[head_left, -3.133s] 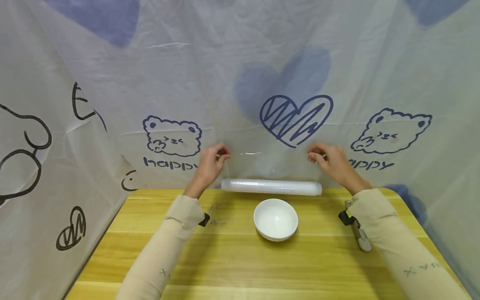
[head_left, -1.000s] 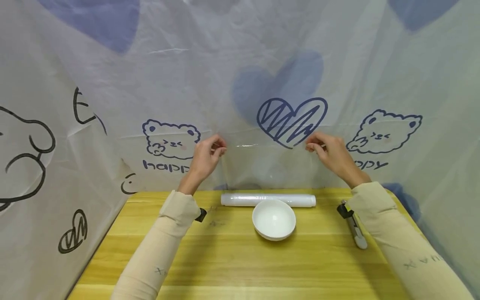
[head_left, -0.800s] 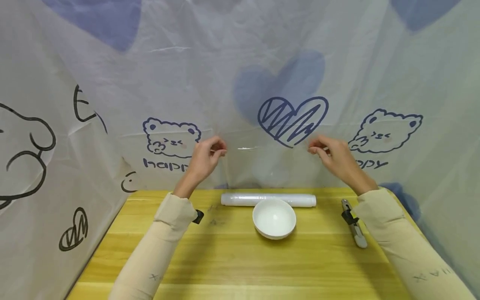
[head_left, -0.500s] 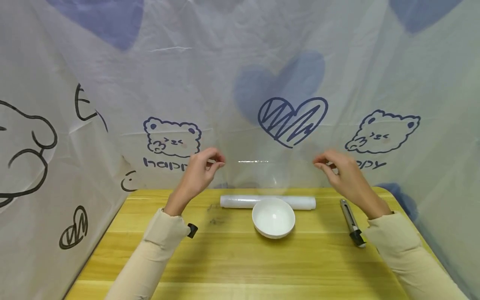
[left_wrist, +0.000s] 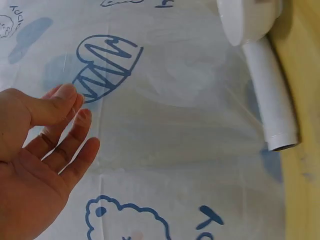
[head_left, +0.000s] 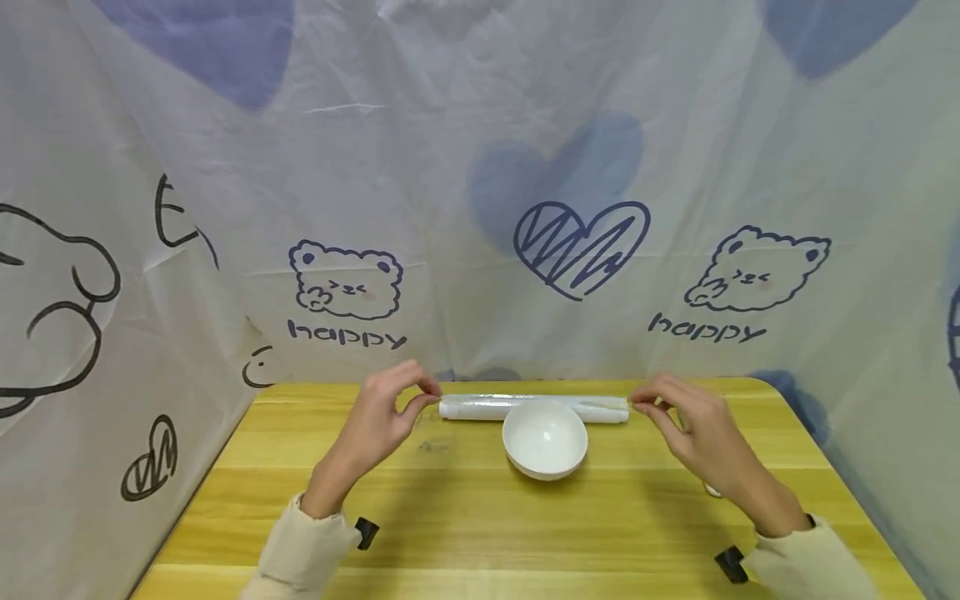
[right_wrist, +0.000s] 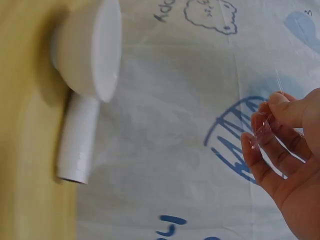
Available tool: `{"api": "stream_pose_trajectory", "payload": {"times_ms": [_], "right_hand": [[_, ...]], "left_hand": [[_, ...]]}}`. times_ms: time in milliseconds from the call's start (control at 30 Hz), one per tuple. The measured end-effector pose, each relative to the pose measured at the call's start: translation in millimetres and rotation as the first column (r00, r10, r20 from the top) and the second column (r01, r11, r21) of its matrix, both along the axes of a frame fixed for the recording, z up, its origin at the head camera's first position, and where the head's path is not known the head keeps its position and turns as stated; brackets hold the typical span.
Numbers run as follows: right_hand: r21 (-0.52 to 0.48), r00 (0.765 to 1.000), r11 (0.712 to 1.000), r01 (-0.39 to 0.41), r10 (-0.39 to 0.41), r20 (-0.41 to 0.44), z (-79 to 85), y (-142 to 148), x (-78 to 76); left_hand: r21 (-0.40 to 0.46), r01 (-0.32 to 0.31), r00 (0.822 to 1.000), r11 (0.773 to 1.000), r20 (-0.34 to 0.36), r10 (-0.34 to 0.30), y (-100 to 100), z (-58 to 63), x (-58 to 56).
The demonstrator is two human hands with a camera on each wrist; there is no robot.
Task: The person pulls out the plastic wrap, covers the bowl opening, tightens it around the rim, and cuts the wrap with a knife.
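In the head view, both my hands are raised above the table's back part, with a clear sheet of cling film (right_wrist: 259,132) between them. My left hand (head_left: 378,421) pinches one corner with thumb and index finger. The other corner is pinched by my right hand (head_left: 705,437), and crinkled film shows at its fingers in the right wrist view. The film is so clear that most of it is hard to see. Beyond lies the white roll of cling film (head_left: 474,410), on the table behind a white bowl (head_left: 546,446), which stands upright and partly covers it.
The wooden table (head_left: 480,533) reaches back to a printed curtain (head_left: 465,208), with more curtain at both sides. A utility knife (head_left: 713,491) lies on the right, almost wholly hidden by my right hand and wrist.
Both hands have come down and toward me from in front of the curtain, still pinching the film. The roll shifted nearer to the bowl earlier on. My right hand now covers the utility knife.
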State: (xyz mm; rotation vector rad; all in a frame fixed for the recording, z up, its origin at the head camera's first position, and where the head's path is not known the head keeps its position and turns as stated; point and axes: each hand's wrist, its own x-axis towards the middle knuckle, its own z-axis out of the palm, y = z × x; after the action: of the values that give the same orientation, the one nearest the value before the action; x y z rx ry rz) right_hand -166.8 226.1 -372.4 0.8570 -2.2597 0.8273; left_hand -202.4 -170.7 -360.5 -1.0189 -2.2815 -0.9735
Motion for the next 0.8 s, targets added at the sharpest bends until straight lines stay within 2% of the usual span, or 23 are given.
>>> {"api": "stream_pose_trajectory", "payload": {"times_ms": [100, 300, 367, 633, 800], "right_hand": [[-0.023, 1.0, 1.0, -0.017, 0.017, -0.017, -13.7, 0, 16.2], [-0.053, 0.998, 0.997, -0.052, 0.05, -0.039, -40.5, 0, 38.6], [-0.067, 0.997, 0.996, -0.066, 0.063, -0.047, -49.9, 1, 44.1], [-0.132, 0.987, 0.98, -0.152, 0.143, -0.07, -83.4, -1, 52.5], [-0.135, 0.991, 0.983, -0.127, 0.121, -0.054, -95.6, 0, 60.1]], "left_hand": [[-0.006, 0.017, 1.0, 1.0, 0.0, -0.017, -1, -11.6, 13.4], [0.033, 0.154, 0.988, 0.988, -0.021, -0.153, -1, -35.8, 35.1], [0.039, 0.175, 0.984, 0.984, -0.025, -0.174, 0, -44.5, 41.3], [-0.034, 0.132, 0.991, 0.991, 0.014, -0.132, -4, -72.5, 63.2], [-0.077, 0.114, 0.993, 0.99, 0.005, -0.114, -2, -84.6, 68.8]]}}
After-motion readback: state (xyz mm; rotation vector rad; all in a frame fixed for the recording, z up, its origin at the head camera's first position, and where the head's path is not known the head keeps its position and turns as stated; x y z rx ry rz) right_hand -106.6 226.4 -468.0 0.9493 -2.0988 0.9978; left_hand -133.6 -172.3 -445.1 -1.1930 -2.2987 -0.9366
